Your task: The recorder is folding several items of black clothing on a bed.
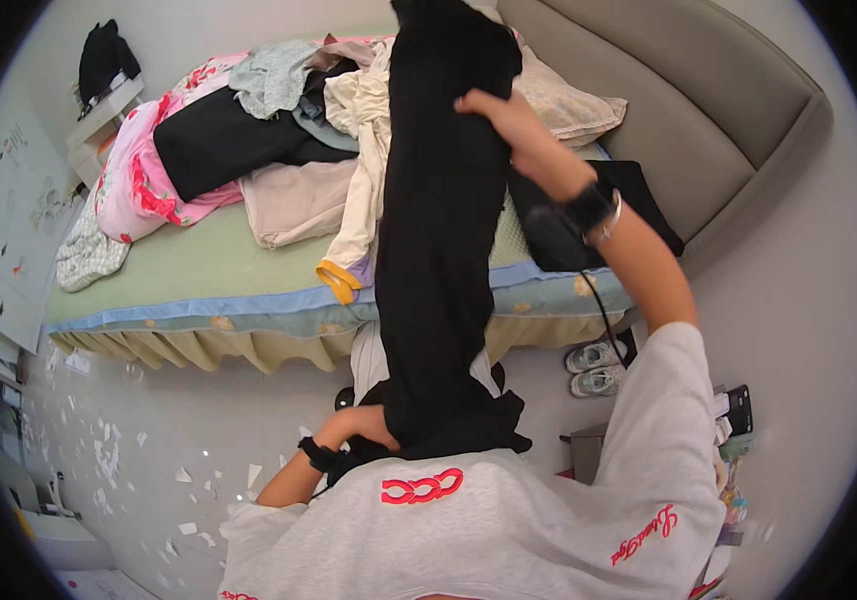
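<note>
A long black garment (443,225) stretches from my waist across the bed's edge towards the pillow. My right hand (503,124) grips its far right edge, with some fingers hidden by the cloth. Down at my waist, my left hand (374,426) holds the near end on the left, and its fingertips are covered. Both wrists wear black bands; a cable hangs by the right one. Beside the garment, on its left, lies a cream long-sleeved top (364,127) with a yellow cuff. A folded black cloth item (623,202) rests on the bed to the right.
The bed (195,281) has a green mat and a padded headboard (698,82). Clothes, including black folded fabric (226,142), lie on a pink floral quilt (128,180). A pillow (578,105) is behind. Sneakers (597,367) and white scraps (184,474) are on the floor.
</note>
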### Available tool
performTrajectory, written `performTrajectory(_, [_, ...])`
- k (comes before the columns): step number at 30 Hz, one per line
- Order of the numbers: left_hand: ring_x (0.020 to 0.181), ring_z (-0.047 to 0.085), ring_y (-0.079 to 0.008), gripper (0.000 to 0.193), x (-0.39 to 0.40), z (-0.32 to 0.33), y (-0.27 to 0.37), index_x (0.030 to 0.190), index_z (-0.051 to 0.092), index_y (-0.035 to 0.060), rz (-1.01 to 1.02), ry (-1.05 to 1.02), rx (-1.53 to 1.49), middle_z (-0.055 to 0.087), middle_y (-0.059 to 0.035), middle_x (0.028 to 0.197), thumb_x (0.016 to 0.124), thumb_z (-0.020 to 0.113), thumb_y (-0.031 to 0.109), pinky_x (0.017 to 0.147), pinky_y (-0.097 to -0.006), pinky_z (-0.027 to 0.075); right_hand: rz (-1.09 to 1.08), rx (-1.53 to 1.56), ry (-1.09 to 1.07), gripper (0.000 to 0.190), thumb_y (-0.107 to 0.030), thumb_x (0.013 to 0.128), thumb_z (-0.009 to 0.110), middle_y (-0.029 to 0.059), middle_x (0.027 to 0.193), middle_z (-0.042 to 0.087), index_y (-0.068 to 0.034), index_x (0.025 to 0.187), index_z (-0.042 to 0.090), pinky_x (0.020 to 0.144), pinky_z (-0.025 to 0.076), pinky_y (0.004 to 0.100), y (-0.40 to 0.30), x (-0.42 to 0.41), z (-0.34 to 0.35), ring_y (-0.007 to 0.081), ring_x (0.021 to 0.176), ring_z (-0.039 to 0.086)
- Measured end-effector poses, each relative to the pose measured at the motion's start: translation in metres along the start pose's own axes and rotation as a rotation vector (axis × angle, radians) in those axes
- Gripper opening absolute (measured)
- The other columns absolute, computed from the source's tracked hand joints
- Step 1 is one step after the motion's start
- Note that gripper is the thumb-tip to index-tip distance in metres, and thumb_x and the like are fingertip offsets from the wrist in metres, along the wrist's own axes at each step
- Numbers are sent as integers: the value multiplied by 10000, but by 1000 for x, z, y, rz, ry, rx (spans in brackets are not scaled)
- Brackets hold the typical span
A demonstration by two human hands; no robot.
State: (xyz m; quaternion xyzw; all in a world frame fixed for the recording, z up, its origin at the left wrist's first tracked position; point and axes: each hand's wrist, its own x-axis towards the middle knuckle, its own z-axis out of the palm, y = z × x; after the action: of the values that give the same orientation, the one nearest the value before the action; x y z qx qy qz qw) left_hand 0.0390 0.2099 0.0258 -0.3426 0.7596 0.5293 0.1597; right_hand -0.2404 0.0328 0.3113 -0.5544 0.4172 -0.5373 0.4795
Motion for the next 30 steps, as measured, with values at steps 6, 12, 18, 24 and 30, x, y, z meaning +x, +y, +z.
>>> performTrajectory(6, [1010,579,-214,559,23,6,-4,1175,562,-7,135,-98,-47,625,-142,1123,687,708,225,885,-301,450,150,138,-87,398,-68,739,682,101,981,637,34,1104,559,775,511,312,57,-46,12,186,877,624])
performTrajectory(12, [1013,572,-261,701,-4,-47,-7,1211,535,-3,21,283,-175,612,-154,1105,661,797,346,875,-326,454,112,61,72,410,-78,738,712,108,1012,647,46,1101,567,793,507,310,105,-56,4,189,882,629])
performTrajectory(18, [1311,375,-272,771,-34,-77,62,1373,358,27,579,1210,-251,414,-174,1379,757,735,298,1082,-394,288,15,-325,-149,382,-63,719,726,88,1011,647,36,1062,593,780,488,274,92,-132,15,125,902,606])
performTrajectory(24, [1116,528,-268,363,-74,-77,124,1106,596,39,1021,1054,-240,523,-173,1248,807,675,227,944,-399,403,-794,-434,-399,331,-144,690,680,113,1010,654,-41,1002,636,654,497,331,58,-204,38,262,783,644])
performTrajectory(30, [768,629,-244,204,-101,-79,138,904,657,34,1197,798,-213,649,-129,884,785,680,197,703,-341,480,-659,-261,-512,330,-132,715,675,122,1005,647,-36,1027,623,659,499,320,41,-214,33,276,802,642])
